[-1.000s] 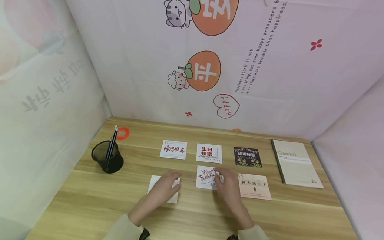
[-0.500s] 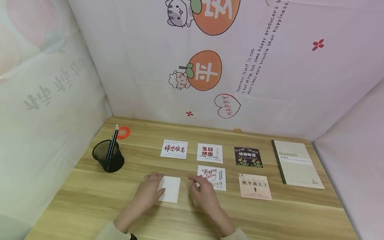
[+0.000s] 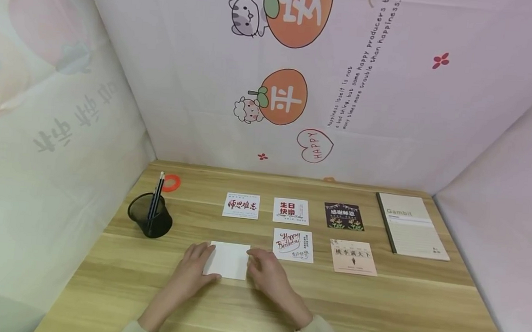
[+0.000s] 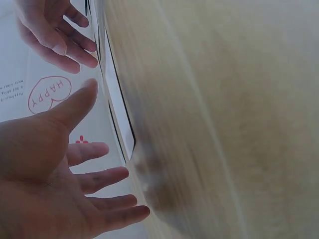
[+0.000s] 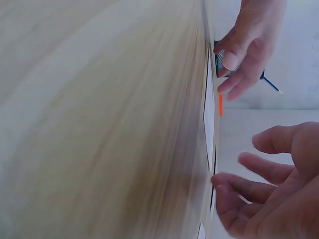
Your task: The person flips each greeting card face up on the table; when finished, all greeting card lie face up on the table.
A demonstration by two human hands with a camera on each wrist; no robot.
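A blank white card [image 3: 228, 260] lies flat on the wooden table between both hands. At its left edge is my left hand [image 3: 191, 268], fingers extended, with fingertips and thumb right at the border. My right hand [image 3: 269, 273] is at the opposite edge, its fingers loosely bent and the tips near the card's corner. In the left wrist view the left hand [image 4: 55, 174] has its fingers spread, holding nothing. The right wrist view has the right hand [image 5: 274, 184] close over the table, palm side showing, some fingers bent. Right of it lies a Happy Birthday card [image 3: 294, 245].
Farther back sit a white card with red writing [image 3: 241, 206], a red-lettered birthday card [image 3: 291, 211] and a dark card [image 3: 344, 216]. A peach card [image 3: 354, 257] and a notebook [image 3: 413, 226] are rightward. A mesh pen cup [image 3: 150, 219] and orange ring [image 3: 171, 183] stand left.
The left hand has shifted left, uncovering the blank card. The right hand has moved left, off the Happy Birthday card to the blank card's right edge.
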